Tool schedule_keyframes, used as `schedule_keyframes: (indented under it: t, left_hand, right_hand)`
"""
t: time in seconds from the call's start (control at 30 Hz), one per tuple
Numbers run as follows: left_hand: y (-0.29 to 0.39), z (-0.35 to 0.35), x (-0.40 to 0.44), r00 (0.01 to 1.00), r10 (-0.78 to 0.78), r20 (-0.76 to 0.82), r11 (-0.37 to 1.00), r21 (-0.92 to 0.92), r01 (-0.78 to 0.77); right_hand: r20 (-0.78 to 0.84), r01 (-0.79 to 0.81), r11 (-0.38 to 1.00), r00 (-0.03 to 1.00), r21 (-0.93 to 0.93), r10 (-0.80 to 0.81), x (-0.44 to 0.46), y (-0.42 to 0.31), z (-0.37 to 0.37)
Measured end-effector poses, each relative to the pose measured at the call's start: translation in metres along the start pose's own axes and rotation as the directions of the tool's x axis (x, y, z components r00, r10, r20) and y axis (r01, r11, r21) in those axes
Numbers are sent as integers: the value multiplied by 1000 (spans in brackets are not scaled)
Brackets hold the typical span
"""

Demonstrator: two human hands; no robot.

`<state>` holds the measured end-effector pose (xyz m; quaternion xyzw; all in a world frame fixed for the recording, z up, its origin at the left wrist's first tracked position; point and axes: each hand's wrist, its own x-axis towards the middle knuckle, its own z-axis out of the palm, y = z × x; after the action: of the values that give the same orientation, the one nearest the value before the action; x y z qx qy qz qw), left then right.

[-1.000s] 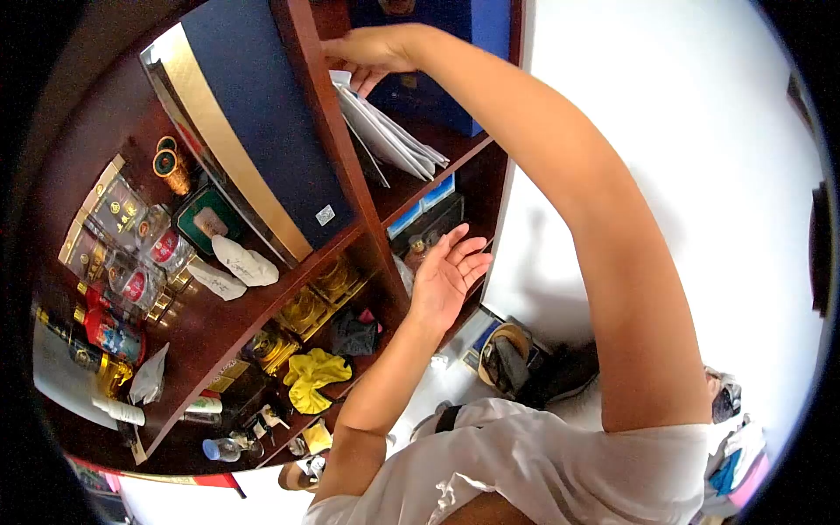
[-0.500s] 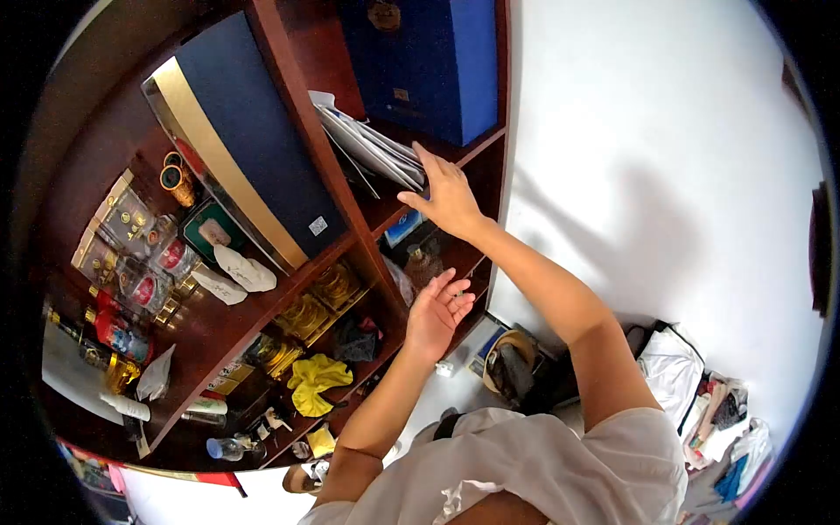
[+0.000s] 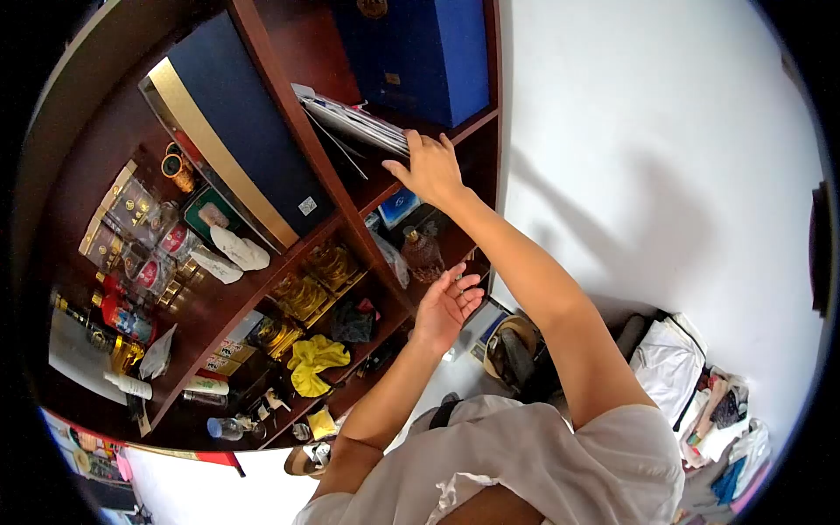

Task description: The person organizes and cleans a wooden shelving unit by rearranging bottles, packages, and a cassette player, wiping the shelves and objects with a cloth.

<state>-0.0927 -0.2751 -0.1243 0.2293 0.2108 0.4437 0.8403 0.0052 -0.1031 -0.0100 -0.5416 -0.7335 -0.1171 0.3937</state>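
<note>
My right hand (image 3: 430, 171) is at the edge of an upper compartment, fingers spread and thumb apart. Its fingertips meet the near end of a leaning stack of papers or booklets (image 3: 359, 121); no grip around the stack shows. Lower down, my left hand (image 3: 447, 308) hangs in the air, palm turned up and fingers loosely curled, holding nothing. Behind it, on the shelf below the papers, stand a brown glass bottle (image 3: 422, 254) and a blue packet (image 3: 398, 208).
A large blue box (image 3: 411, 70) fills the space beyond the papers. To the left are a navy-and-gold box (image 3: 245, 122), several bottles and a yellow cloth (image 3: 317, 364). A white wall (image 3: 647, 114) rises at right, with a clothes pile (image 3: 722, 411) at its foot.
My right hand has moved slightly left, and its fingers now reach the end of the paper stack. The left hand stays raised and open. The whole view has shifted a little.
</note>
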Motion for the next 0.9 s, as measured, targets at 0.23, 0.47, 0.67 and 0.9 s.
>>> schedule_keyframes:
  t: [0.23, 0.47, 0.67, 0.9]
  left_hand:
    - [-11, -7, -8, 999, -8, -40, 999, 34, 9]
    - [-17, -85, -52, 950, 35, -309, 999, 12, -33]
    - [-45, -173, -139, 791, 92, -605, 991, -18, -129]
    - [-72, -252, -227, 532, 185, -826, 975, 84, -208]
  right_hand:
    - [37, -57, 984, 998, 171, 51, -8, 12, 2]
    - [-35, 110, 963, 994, 245, -104, -27, 64, 22]
    - [-40, 70, 947, 997, 314, -61, -35, 67, 11]
    - [-134, -13, 884, 987, 467, 85, -55, 44, 1]
